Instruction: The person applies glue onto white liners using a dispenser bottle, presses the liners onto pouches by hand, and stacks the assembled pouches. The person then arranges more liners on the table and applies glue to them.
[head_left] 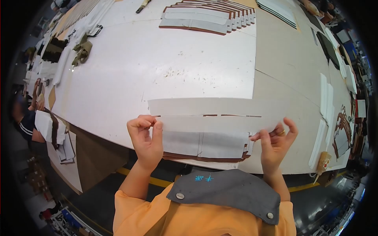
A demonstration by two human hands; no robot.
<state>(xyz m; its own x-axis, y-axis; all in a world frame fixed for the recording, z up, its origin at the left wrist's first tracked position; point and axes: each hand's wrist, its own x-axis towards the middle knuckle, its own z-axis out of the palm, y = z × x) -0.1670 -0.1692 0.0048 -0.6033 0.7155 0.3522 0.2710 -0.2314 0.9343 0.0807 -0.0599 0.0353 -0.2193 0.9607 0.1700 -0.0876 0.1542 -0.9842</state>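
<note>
A long white paper-like strip (212, 107) with narrow slits along its middle stretches between my hands above the near part of the table. My left hand (146, 135) is closed, pinching its left end between thumb and fingers. At the strip's lower right edge my right hand (275, 143) grips with the thumb in front and some fingers bent behind; a ring shows on one finger. Brown shows through the slits. Beneath the strip, at the table's near edge, lies a stack of grey-white panels (220, 145) with brown borders, partly covered by it.
More brown-edged panels (195, 19) lie fanned out at the far side of the white table (118, 78). An olive cloth (82, 50) is at left, near another person's arm (38, 100). On the right are white strips (323, 106) and a glue-bottle-like container (323, 162).
</note>
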